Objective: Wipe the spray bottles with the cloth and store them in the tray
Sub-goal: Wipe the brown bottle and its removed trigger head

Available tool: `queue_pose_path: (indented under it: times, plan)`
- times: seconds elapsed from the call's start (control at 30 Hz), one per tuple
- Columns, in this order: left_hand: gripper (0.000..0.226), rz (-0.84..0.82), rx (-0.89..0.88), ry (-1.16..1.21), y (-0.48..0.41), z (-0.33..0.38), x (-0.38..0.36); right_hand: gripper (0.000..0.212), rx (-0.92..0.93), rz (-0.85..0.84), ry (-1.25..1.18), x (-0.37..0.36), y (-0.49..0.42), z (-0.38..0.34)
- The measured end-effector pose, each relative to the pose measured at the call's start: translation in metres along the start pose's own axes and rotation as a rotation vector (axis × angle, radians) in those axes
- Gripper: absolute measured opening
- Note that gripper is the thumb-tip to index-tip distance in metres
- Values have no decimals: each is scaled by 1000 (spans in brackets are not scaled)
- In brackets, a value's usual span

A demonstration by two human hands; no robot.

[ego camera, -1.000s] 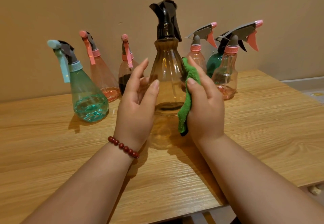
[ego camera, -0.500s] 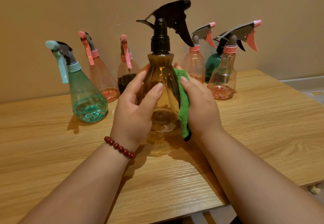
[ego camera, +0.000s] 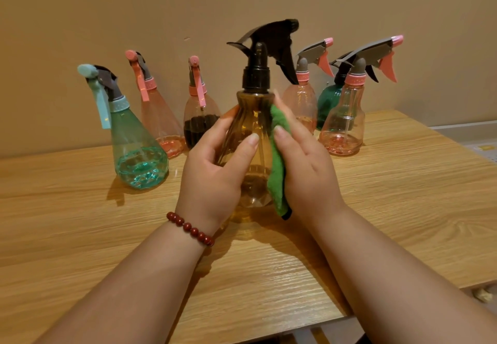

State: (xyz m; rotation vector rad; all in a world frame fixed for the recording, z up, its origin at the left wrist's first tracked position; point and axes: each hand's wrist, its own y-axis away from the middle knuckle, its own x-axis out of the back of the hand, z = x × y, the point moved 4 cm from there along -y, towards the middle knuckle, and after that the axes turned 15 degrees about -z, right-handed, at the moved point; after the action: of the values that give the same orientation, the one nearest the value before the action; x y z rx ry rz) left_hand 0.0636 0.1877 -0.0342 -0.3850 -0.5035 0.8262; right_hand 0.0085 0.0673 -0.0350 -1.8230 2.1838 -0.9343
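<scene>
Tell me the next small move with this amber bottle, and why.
Probably slide the green cloth down the right side of the amber bottle while the left hand steadies it; the right hand presses the cloth there, and no tray is in view.

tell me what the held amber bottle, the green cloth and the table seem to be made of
Amber bottle: likely clear tinted plastic, glossy; see-through, with highlights on its ribs.
Green cloth: soft fuzzy fabric, perhaps microfibre, matte; it folds limply.
Table: wood-grain top, matte; solid wood or laminate cannot be told.
</scene>
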Motion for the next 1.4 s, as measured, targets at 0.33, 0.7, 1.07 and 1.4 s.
queue_pose_path:
  times: [0.33, 0.7, 1.07, 1.4]
  plan:
    - [33, 11, 17, 74, 1, 1, 5, 33, -97, -21, -110, -2, -3, 2]
    - [37, 225, -14, -227, 1, 1, 9, 39, -117, 130, -98, -3, -1, 6]
    - [60, 118, -47, 89, -5, -4, 3, 47, 200, 52, 259, -13, 2, -10]
    - [46, 105, -64, 133, -4, -1, -4, 46, 81, 216, -11, -5, 4, -2]
